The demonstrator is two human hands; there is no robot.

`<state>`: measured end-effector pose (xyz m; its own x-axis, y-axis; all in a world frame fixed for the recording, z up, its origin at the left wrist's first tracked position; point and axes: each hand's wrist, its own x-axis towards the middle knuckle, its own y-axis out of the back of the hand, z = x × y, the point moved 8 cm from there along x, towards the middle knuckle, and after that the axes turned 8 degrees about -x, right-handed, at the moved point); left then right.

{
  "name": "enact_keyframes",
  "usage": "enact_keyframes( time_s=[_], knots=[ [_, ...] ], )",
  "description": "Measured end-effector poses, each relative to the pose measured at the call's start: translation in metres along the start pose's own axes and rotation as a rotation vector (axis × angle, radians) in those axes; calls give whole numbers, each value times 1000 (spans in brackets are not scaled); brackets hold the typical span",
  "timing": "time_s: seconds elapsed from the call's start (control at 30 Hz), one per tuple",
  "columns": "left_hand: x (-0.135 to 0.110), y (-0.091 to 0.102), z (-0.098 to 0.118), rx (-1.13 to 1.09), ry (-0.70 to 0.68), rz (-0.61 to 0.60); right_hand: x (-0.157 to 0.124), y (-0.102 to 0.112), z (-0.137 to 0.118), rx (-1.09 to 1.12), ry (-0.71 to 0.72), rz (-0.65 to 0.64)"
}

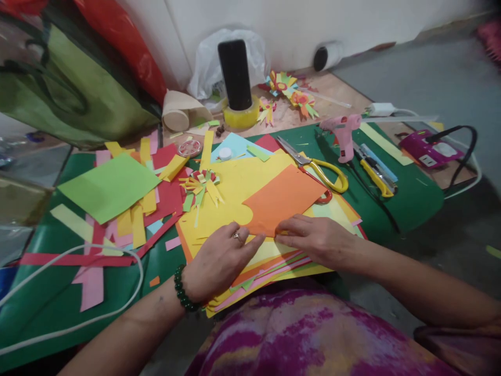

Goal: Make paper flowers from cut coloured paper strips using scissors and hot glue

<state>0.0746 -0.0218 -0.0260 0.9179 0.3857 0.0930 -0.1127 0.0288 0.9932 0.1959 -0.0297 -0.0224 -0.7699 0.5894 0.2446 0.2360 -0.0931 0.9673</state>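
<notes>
An orange sheet of paper (285, 201) lies slanted over a stack of coloured paper (230, 177) with a yellow sheet on top. My left hand (221, 256), with a ring and a dark bead bracelet, has its fingers closed at the sheet's near left edge. My right hand (313, 237) pinches the same near edge a little to the right. Between the two thumbs the edge looks turned or pressed; the fingers hide part of it. Left of the sheet sits a fringed paper flower (201, 183). Yellow-handled scissors (313, 164) rest just beyond its far right corner.
A green sheet (109, 183) and loose paper strips cover the left. A pink glue gun (342, 137) and yellow cutter (376, 175) lie right. Behind are a phone (236, 75) on a tape roll (242, 116) and finished paper flowers (289, 89). A white cable (135, 282) loops front left.
</notes>
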Motion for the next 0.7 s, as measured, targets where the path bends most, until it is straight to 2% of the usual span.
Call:
enact_keyframes(
  time_s=[0.47, 0.6, 0.7],
  knots=[
    [-1, -4, -3, -47, 13, -36, -8, -1, 3, 162, 48, 58],
    [-2, -6, -4, -62, 22, -52, -7, 0, 6, 178, -10, 30],
    [-2, -7, -5, -64, 33, -70, -2, -2, 7, 107, -66, -35]
  ],
)
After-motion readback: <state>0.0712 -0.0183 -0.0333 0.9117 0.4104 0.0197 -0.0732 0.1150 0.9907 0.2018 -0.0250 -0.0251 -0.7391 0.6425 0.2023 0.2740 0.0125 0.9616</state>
